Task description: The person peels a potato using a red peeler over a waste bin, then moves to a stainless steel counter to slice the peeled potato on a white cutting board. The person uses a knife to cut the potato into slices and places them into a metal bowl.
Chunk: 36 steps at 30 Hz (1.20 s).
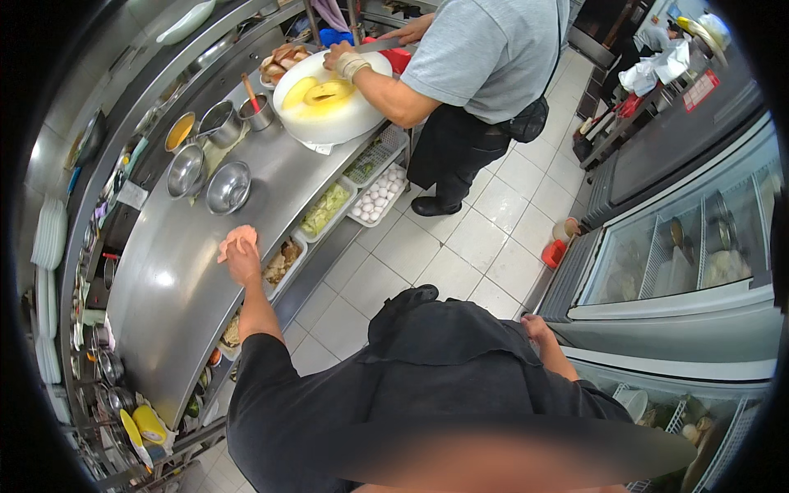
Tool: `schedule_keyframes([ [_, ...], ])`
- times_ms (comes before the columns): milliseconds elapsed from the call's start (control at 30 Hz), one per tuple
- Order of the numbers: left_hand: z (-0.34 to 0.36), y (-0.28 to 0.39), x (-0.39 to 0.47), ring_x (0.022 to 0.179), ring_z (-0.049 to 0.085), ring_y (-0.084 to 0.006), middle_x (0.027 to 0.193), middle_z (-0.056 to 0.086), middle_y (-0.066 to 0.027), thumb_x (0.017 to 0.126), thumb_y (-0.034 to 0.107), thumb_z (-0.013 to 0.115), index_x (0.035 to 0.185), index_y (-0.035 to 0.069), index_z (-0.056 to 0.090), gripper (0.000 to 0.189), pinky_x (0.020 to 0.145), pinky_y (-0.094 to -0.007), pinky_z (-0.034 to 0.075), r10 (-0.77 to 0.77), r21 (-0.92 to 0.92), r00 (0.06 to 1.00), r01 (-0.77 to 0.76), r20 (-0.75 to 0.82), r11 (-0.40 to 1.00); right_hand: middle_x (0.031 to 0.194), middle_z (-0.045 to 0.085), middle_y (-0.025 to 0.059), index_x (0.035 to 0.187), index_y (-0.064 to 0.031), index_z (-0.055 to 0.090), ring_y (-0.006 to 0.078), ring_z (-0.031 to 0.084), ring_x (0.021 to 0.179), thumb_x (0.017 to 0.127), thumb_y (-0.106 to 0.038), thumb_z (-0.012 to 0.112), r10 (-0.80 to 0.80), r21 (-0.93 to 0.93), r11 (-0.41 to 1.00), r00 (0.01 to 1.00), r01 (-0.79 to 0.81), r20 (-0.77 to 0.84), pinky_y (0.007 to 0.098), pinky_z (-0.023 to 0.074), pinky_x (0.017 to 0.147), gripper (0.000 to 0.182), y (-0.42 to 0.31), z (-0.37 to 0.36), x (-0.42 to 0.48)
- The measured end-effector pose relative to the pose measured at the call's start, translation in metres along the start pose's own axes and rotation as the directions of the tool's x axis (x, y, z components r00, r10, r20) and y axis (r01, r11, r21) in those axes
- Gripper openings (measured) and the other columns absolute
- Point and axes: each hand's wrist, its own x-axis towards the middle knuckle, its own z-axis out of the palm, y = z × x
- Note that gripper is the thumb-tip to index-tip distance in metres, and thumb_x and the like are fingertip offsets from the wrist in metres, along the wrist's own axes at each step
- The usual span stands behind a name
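My left hand [244, 264] presses a crumpled pink cloth [238, 239] against the stainless steel counter [166, 277], close to its front edge. Just beyond the cloth stands a steel bowl [228, 188], with a second steel bowl [186, 171] beside it. My right hand [539, 330] hangs low at my side, by my dark apron and the glass-door refrigerator [666, 336]. Its fingers are curled, and whether they hold anything is hidden.
A co-worker [487, 55] holds a knife [378, 45] over a round white chopping block [336, 126] bearing yellow food. Steel pots [219, 125] stand nearby. Beneath the counter sit trays of eggs [377, 196] and cut cabbage [325, 209]. A red container [554, 253] is on the tiled floor.
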Motion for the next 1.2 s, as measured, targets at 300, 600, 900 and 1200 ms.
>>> schedule_keyframes([
  [300,-0.007,0.011,-0.001,0.106,0.06,-0.036,0.118,0.063,-0.0129,0.094,0.046,0.045,0.117,0.012,0.057,0.043,0.084,-0.0489,0.049,-0.034,0.025,0.999,0.034,0.016,0.999,0.089,0.067,0.0086,0.115,-0.0025,0.065,0.0185,0.059,0.072,0.095,-0.025,0.058,-0.003,0.06,0.998,1.0,0.003,0.007,0.0343,0.0476,0.057,0.031,0.002,0.007,0.0],
  [600,-0.007,0.011,-0.003,0.108,0.059,-0.0354,0.121,0.062,-0.0123,0.094,0.047,0.045,0.118,0.012,0.057,0.044,0.085,-0.0482,0.049,-0.051,0.014,0.998,0.05,0.027,0.999,0.086,0.067,0.0073,0.113,-0.0015,0.066,0.0169,0.057,0.069,0.096,-0.022,0.057,-0.024,0.096,0.995,1.0,0.024,0.001,0.0333,0.0445,0.056,0.028,0.005,0.008,-0.001],
  [900,-0.012,0.011,-0.002,0.107,0.06,-0.0351,0.119,0.063,-0.0126,0.094,0.046,0.045,0.117,0.012,0.058,0.043,0.084,-0.0485,0.049,-0.031,0.033,0.999,0.031,0.009,0.999,0.094,0.069,0.0126,0.112,0.0017,0.065,0.0218,0.064,0.08,0.094,-0.023,0.057,-0.025,0.049,0.998,1.0,0.025,-0.006,0.0351,0.0511,0.065,0.032,0.002,0.013,-0.006],
  [1200,-0.004,0.009,-0.001,0.106,0.06,-0.0363,0.12,0.062,-0.0127,0.095,0.046,0.045,0.117,0.012,0.057,0.043,0.084,-0.0486,0.049,-0.02,0.029,1.0,0.019,0.011,0.999,0.091,0.069,0.0114,0.115,0.0027,0.065,0.0186,0.061,0.071,0.094,-0.025,0.059,-0.022,0.075,0.997,0.999,0.025,-0.038,0.0334,0.0472,0.057,0.035,0.008,0.005,-0.009],
])
